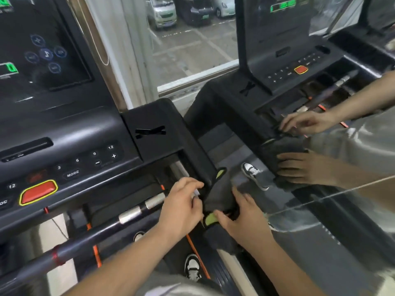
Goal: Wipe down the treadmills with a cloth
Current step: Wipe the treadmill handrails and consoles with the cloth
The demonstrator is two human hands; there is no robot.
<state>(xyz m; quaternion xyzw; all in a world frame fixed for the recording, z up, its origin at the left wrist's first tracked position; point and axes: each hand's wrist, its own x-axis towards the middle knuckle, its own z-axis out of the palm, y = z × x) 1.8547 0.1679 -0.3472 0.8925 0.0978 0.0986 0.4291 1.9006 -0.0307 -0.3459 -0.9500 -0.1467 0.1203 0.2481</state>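
A dark grey cloth [218, 197] is draped over the right handrail [198, 159] of the treadmill [85, 133], at its lower end beside the yellow-green end cap [210, 217]. The left hand [181, 207] is curled against the cloth's left edge, fingers bent, apparently pinching the fabric. The right hand [245, 221] is laid over the cloth from the right with fingers pressed onto it; whether it is gripped or merely pressed cannot be told. The red stop button [38, 192] and the MODE key [73, 173] are seen on the console. A mirror [320, 221] at right is noted, with both hands and cloth reflected. One sneaker [192, 267] is visible on the deck below.
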